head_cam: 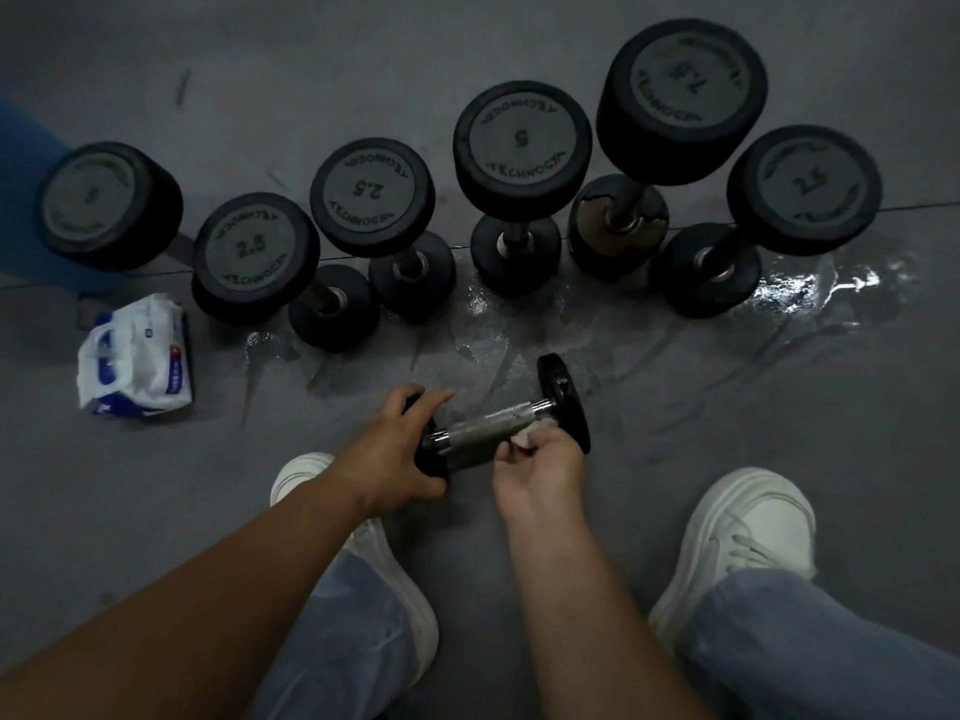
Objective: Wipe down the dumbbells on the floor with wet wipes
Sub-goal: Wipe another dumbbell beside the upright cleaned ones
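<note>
A small black dumbbell (488,431) with a rough metal handle lies on its side on the grey floor in front of me. My left hand (400,449) grips its left end plate. My right hand (540,462) pinches a white wet wipe (535,433) against the handle near the right plate. Behind it, several black dumbbells stand on end in a row, among them a 2.5 (371,197), a 5 (521,145) and a 7.5 (683,98).
A white and blue pack of wet wipes (137,356) lies on the floor at the left. Wet streaks (795,291) shine on the floor around the row's right end. My two white shoes, left (363,543) and right (743,543), flank my arms. Something blue (26,163) sits at far left.
</note>
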The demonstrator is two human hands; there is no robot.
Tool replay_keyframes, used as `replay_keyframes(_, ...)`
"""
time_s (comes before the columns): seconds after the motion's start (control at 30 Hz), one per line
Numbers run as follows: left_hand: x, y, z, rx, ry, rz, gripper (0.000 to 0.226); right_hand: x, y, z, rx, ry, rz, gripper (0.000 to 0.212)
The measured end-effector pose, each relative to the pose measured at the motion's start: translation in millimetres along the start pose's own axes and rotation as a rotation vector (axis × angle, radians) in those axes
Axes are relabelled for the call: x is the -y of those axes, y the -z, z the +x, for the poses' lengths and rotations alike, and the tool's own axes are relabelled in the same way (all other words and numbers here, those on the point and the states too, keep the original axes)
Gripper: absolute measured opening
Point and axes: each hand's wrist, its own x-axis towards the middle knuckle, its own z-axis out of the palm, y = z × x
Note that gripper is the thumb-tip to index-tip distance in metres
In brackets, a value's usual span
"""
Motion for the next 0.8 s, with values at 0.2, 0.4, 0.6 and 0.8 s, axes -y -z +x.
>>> replay_keyframes(0.2, -1, 0, -1, -0.001, -0.008, -0.002, 0.108, -23, 6, 0, 0.002, 0.283, -0.229, 0.024)
replay_keyframes(0.4, -3, 0, -1, 0.008, 0.006, -0.014, 0.108, -13, -15, 13, -0.177, 0.307, -0.280, 0.029)
replay_keyframes(0.6, 0, -2, -2, 0.006, -0.002, -0.003, 0.108, -17, -6, 11, -0.207, 0.312, -0.328, 0.037)
replay_keyframes(0.8, 0, -1, -1, 0.014, 0.004, -0.004, 0.109, 0, -29, 14, -0.113, 0.067, -0.204, 0.037)
